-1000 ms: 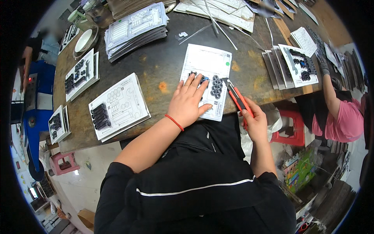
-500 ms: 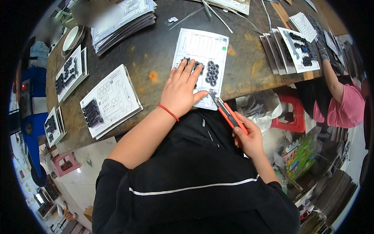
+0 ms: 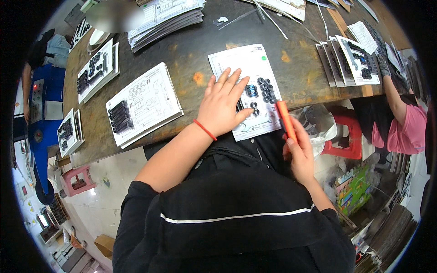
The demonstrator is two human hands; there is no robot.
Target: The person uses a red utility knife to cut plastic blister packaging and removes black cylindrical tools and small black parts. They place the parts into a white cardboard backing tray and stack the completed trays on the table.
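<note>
My left hand (image 3: 223, 102) lies with fingers spread on a white printed card (image 3: 245, 55) at the table's near edge. Small black ring-like parts (image 3: 266, 90) and a few dark and blue pieces (image 3: 251, 90) sit on the card beside my fingers; the hand covers part of its left side. In my right hand (image 3: 300, 148) is an orange and black utility knife (image 3: 287, 122), gripped by its handle. The knife's front end is at the card's right edge, close to the black parts. Its blade tip cannot be made out.
Stacked cards with black parts lie at left (image 3: 150, 98) and right (image 3: 356, 61). A taller pile of printed sheets (image 3: 168, 22) stands farther back, near thin strips (image 3: 272, 19). Red stool (image 3: 348, 136) and plastic bag (image 3: 321, 123) are below the edge. A person in pink (image 3: 400, 129) works at right.
The card has turned so its top leans left, and more of its parts show beside my left hand. The knife has gone from the card's lower edge to its right edge, now more upright.
</note>
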